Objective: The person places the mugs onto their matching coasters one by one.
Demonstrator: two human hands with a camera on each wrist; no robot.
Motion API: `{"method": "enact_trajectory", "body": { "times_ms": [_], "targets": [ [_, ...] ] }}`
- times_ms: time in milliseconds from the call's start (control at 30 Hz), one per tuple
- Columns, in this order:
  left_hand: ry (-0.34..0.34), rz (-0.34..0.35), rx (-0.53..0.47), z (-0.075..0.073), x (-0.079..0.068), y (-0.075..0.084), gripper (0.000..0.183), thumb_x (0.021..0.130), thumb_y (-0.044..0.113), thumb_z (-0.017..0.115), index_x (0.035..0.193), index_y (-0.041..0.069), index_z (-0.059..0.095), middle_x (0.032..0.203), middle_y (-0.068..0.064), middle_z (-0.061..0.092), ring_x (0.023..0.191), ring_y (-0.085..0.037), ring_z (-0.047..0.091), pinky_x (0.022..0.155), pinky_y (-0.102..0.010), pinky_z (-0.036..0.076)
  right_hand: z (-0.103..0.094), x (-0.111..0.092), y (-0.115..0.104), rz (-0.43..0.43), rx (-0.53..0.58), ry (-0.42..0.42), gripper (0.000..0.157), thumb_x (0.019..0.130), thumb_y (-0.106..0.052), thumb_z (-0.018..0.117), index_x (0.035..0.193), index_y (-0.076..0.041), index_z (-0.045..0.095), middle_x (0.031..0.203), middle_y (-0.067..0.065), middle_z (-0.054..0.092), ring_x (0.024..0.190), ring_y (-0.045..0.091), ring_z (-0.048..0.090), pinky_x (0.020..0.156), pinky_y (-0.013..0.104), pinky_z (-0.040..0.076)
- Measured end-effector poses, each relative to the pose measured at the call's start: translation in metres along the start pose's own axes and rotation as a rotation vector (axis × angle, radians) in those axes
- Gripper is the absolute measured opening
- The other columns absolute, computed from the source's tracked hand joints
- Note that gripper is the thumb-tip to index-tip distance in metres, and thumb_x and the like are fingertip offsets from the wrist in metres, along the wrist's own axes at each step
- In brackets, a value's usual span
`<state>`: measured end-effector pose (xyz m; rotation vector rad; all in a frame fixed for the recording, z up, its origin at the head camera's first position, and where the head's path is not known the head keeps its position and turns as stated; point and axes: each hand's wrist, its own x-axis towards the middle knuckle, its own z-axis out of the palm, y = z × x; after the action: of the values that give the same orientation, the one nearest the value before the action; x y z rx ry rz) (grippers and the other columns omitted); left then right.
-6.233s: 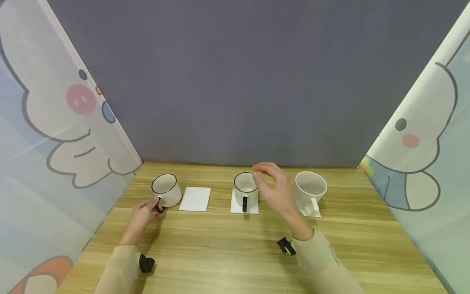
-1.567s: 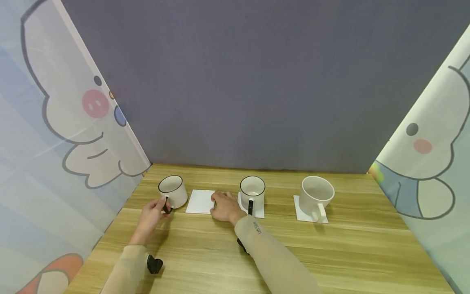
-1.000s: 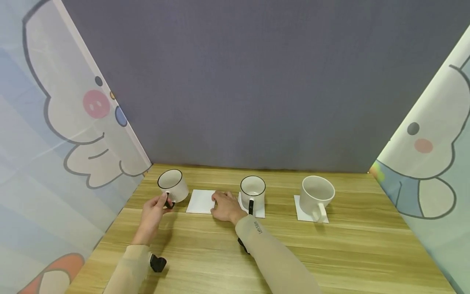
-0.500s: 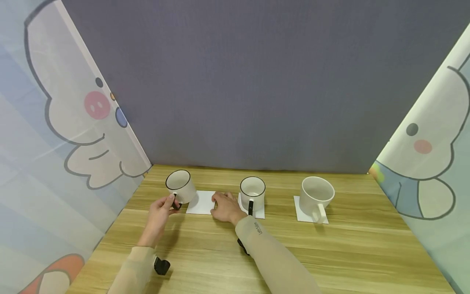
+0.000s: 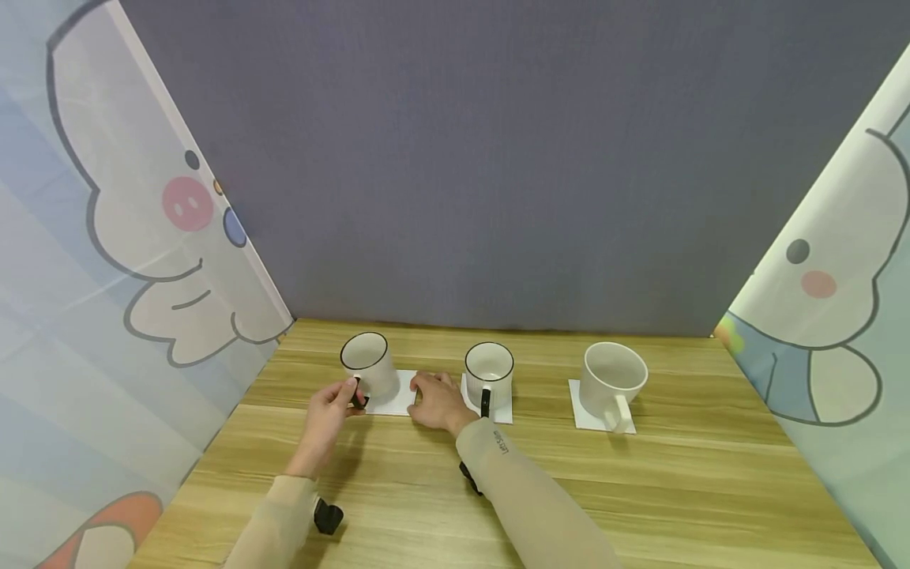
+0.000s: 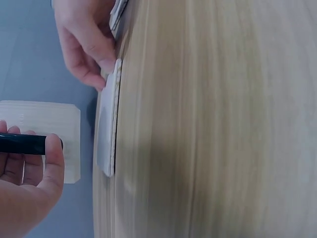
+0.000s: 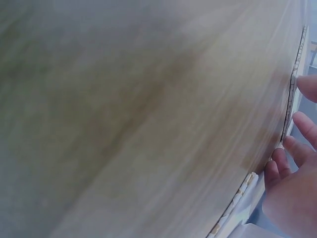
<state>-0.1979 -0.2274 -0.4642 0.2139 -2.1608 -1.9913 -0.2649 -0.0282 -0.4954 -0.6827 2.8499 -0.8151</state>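
My left hand [image 5: 330, 415] grips the black handle [image 6: 22, 144] of a white mug [image 5: 377, 371] with a black rim. The mug hangs upright over the left part of a white square coaster [image 5: 404, 395]; the left wrist view shows a gap between its base and the coaster [image 6: 105, 134]. At the coaster's right edge, my right hand [image 5: 441, 403] pinches it, thumb near the front corner and a finger near the back one. Its fingers [image 7: 297, 148] also show along the coaster's edge in the right wrist view.
Just right of my right hand, another black-rimmed mug [image 5: 501, 393] stands on a coaster [image 5: 506, 415]. Farther right a larger plain white mug [image 5: 604, 387] sits on its own coaster [image 5: 581, 419]. A grey panel [image 5: 498, 174] rises behind the wooden table [image 5: 426, 506].
The left hand has lifted the black-rimmed mug off the table and carried it right, over the coaster. Earlier, the right hand came from near the middle mug to the left coaster and stayed there.
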Motion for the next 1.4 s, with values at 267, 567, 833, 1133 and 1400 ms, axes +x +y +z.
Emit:
{"method": "enact_trajectory", "body": {
  "times_ms": [267, 567, 833, 1133, 1400],
  "targets": [
    [-0.024, -0.018, 0.014, 0.01, 0.001, -0.006, 0.035, 0.106, 0.019, 0.052, 0.092, -0.011, 0.062, 0.09, -0.015, 0.061, 0.084, -0.019, 0.059, 0.081, -0.04, 0.057, 0.0, 0.001, 0.001, 0.011, 0.009, 0.001, 0.027, 0.089, -0.029, 0.069, 0.114, -0.021, 0.061, 0.14, -0.007, 0.056, 0.127, 0.026, 0.043, 0.108, 0.044, 0.031],
    [-0.023, -0.003, 0.032, 0.017, 0.0, -0.012, 0.038, 0.106, 0.017, 0.051, 0.093, -0.017, 0.061, 0.086, -0.01, 0.061, 0.081, -0.017, 0.058, 0.078, -0.04, 0.058, 0.001, 0.002, 0.002, 0.01, 0.03, -0.001, 0.03, 0.087, -0.03, 0.072, 0.113, -0.02, 0.061, 0.135, -0.006, 0.06, 0.129, 0.027, 0.043, 0.109, 0.045, 0.031],
    [-0.004, -0.004, 0.097, 0.019, -0.001, -0.018, 0.038, 0.106, 0.021, 0.054, 0.085, -0.009, 0.064, 0.085, -0.011, 0.062, 0.082, -0.017, 0.057, 0.074, -0.034, 0.055, 0.0, 0.002, 0.001, 0.01, 0.052, 0.009, 0.029, 0.086, -0.029, 0.074, 0.11, -0.019, 0.061, 0.132, -0.004, 0.062, 0.128, 0.028, 0.045, 0.109, 0.046, 0.032],
    [-0.025, -0.014, 0.117, 0.019, 0.0, -0.02, 0.04, 0.105, 0.025, 0.054, 0.088, -0.009, 0.066, 0.085, -0.01, 0.063, 0.083, -0.017, 0.057, 0.075, -0.034, 0.054, -0.001, 0.001, 0.001, 0.022, 0.076, 0.009, 0.03, 0.087, -0.028, 0.075, 0.112, -0.019, 0.062, 0.129, -0.002, 0.064, 0.129, 0.028, 0.044, 0.109, 0.047, 0.031],
    [-0.042, -0.034, 0.077, 0.018, -0.002, -0.018, 0.041, 0.105, 0.025, 0.055, 0.092, -0.013, 0.065, 0.089, -0.008, 0.062, 0.084, -0.016, 0.058, 0.079, -0.037, 0.057, 0.0, -0.002, -0.001, 0.004, 0.015, 0.004, 0.028, 0.092, -0.029, 0.07, 0.117, -0.018, 0.062, 0.134, -0.003, 0.062, 0.13, 0.025, 0.045, 0.108, 0.043, 0.036]
  ]
}}
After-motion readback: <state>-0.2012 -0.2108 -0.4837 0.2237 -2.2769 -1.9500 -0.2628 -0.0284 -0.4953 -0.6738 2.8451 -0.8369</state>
